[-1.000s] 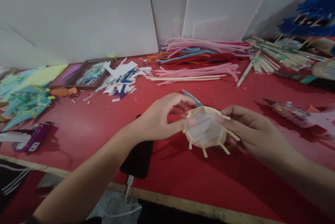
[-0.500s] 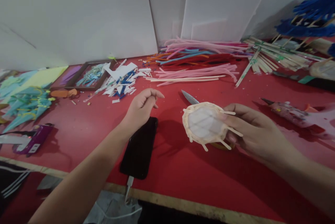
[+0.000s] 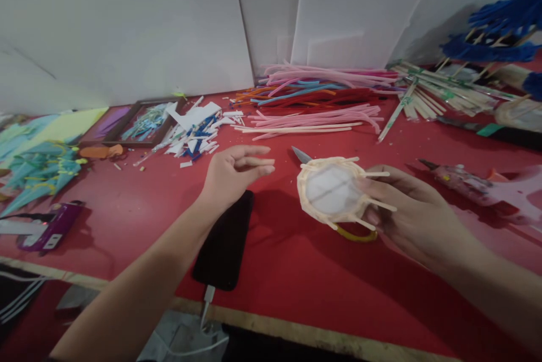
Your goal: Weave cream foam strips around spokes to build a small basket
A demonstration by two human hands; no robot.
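Note:
A round cream-coloured piece [image 3: 332, 190] with a whitish centre and several short sticks poking from its rim is in my right hand [image 3: 409, 209], gripped at its right edge. My left hand [image 3: 237, 173] hovers to the left of it, above the upper end of a black phone [image 3: 224, 243], fingers apart and touching nothing. Partly hidden behind the round piece are the scissors, whose grey blade [image 3: 300, 154] and yellow handle [image 3: 358, 236] show on the red table [image 3: 292, 288].
Behind lie pink pipe cleaners [image 3: 313, 119] and wooden sticks [image 3: 427, 99]. A pink glue gun [image 3: 478, 187] is at the right. White scraps [image 3: 199, 130], a brown frame [image 3: 165, 136] and a purple device [image 3: 53, 229] are on the left.
The round piece has turned and tilted in my right hand, uncovering more of the yellow handle. My left hand has moved slightly right, its fingers stretched out more.

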